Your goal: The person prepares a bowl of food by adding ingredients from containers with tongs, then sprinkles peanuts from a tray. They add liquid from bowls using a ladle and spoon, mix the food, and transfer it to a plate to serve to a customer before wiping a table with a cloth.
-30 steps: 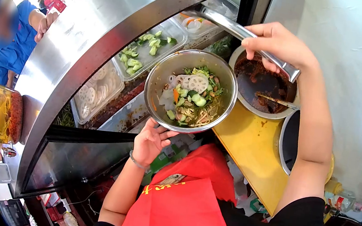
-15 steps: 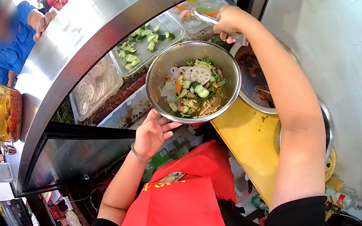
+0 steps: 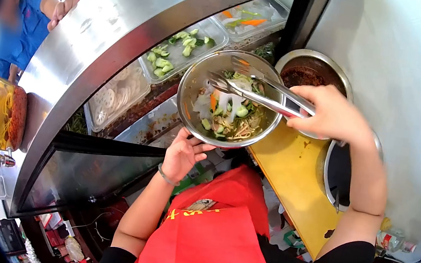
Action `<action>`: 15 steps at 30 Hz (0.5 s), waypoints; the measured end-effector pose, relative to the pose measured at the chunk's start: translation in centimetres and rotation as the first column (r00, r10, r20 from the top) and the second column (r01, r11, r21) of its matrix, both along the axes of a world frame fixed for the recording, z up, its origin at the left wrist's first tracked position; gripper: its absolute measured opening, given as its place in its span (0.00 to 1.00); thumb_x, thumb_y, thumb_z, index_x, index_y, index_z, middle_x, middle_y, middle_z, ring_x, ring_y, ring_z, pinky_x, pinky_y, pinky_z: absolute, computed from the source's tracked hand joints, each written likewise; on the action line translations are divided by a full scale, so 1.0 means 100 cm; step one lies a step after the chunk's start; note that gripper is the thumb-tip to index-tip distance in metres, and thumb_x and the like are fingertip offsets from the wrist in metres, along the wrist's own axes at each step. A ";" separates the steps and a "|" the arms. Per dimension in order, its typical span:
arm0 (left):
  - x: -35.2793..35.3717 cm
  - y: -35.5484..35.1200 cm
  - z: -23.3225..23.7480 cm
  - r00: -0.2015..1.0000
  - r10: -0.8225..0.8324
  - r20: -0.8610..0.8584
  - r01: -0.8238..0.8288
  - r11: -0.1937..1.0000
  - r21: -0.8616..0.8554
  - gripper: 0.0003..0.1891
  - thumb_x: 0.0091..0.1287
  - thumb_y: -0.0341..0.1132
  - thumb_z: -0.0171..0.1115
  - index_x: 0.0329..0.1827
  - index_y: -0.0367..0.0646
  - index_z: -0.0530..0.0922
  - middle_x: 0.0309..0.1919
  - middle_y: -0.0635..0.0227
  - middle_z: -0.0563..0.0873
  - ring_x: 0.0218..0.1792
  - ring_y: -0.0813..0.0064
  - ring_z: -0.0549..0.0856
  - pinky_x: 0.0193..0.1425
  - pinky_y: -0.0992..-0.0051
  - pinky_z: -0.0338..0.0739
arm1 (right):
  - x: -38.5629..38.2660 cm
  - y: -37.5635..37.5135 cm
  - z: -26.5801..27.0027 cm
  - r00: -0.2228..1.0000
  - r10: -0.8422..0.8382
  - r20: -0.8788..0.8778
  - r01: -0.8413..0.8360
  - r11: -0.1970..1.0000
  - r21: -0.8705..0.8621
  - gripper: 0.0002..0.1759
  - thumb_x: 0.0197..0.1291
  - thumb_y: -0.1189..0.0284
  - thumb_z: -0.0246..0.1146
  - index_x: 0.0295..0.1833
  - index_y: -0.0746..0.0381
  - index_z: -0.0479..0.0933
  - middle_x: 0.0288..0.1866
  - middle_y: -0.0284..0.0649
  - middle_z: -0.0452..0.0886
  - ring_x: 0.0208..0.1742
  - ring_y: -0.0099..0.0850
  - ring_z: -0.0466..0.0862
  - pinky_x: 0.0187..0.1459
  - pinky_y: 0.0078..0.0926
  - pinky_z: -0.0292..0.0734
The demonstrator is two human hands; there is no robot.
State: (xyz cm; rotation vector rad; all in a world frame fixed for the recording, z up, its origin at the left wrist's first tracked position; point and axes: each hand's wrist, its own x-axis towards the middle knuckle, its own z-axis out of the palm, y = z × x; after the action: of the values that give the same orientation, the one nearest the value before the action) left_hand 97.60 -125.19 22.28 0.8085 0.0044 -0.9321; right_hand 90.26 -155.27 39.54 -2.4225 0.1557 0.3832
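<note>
A steel mixing bowl (image 3: 192,82) holds a mix of cucumber pieces, carrot, greens, pale strips and translucent slices (image 3: 235,100). My left hand (image 3: 183,155) supports the bowl's near left side from below, fingers curled under the rim. In my right hand (image 3: 326,112) is a pair of metal tongs (image 3: 275,104), reaching over the bowl's right rim. The tongs' two tips are apart above the food; an orange bit shows at the upper tip. Some of the food is hidden behind the tongs.
Trays of cucumber (image 3: 162,63), lotus root slices (image 3: 117,96) and carrot with translucent slices (image 3: 250,21) line the counter. Dark sauce fills a steel pot (image 3: 303,75). Another pot (image 3: 328,180) stands by the yellow board (image 3: 293,164). Across the metal ledge (image 3: 89,29) is a person in blue (image 3: 29,20).
My right hand has brought the tongs from the carrot tray back over the bowl. Translucent slices now cover the spot where lotus root slices showed. My left hand stays at the rim.
</note>
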 end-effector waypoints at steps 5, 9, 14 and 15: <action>-0.018 0.024 -0.015 0.994 0.072 0.086 -0.080 0.993 0.084 0.27 0.49 0.30 0.46 0.57 0.45 0.61 0.47 0.59 0.77 0.43 0.64 0.81 0.38 0.75 0.77 | 0.019 0.045 -0.060 0.991 0.102 0.091 -0.048 0.883 -0.468 0.31 0.39 0.58 0.67 0.48 0.65 0.71 0.38 0.47 0.78 0.41 0.42 0.77 0.42 0.37 0.73; -0.039 0.065 -0.032 0.986 0.135 0.097 -0.143 0.985 0.091 0.28 0.49 0.29 0.49 0.57 0.45 0.61 0.46 0.60 0.77 0.40 0.66 0.82 0.33 0.74 0.78 | 0.033 0.087 -0.099 0.901 0.435 -0.003 -0.335 0.689 -0.643 0.34 0.36 0.54 0.70 0.44 0.68 0.71 0.40 0.43 0.71 0.47 0.39 0.71 0.45 0.32 0.67; -0.073 0.105 -0.049 0.970 0.240 0.031 -0.241 0.970 0.037 0.24 0.53 0.28 0.49 0.57 0.47 0.62 0.49 0.63 0.76 0.41 0.67 0.82 0.35 0.74 0.79 | 0.059 0.162 -0.077 0.650 0.728 0.219 -0.434 0.592 -0.680 0.36 0.39 0.56 0.68 0.54 0.63 0.68 0.53 0.46 0.70 0.59 0.42 0.66 0.55 0.36 0.61; -0.079 0.113 -0.054 0.967 0.255 -0.003 -0.255 0.967 0.017 0.24 0.55 0.28 0.49 0.58 0.47 0.62 0.49 0.63 0.76 0.41 0.67 0.82 0.35 0.73 0.79 | 0.068 0.187 -0.076 0.535 0.802 0.264 -0.476 0.545 -0.690 0.34 0.40 0.58 0.66 0.54 0.62 0.69 0.57 0.45 0.68 0.61 0.41 0.64 0.57 0.37 0.59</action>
State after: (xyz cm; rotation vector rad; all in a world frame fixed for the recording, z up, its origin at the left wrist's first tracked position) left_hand 89.66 -113.90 16.90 0.7992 0.1184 -0.6913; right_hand 97.04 -136.57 31.90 -2.9656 -1.1605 -0.1112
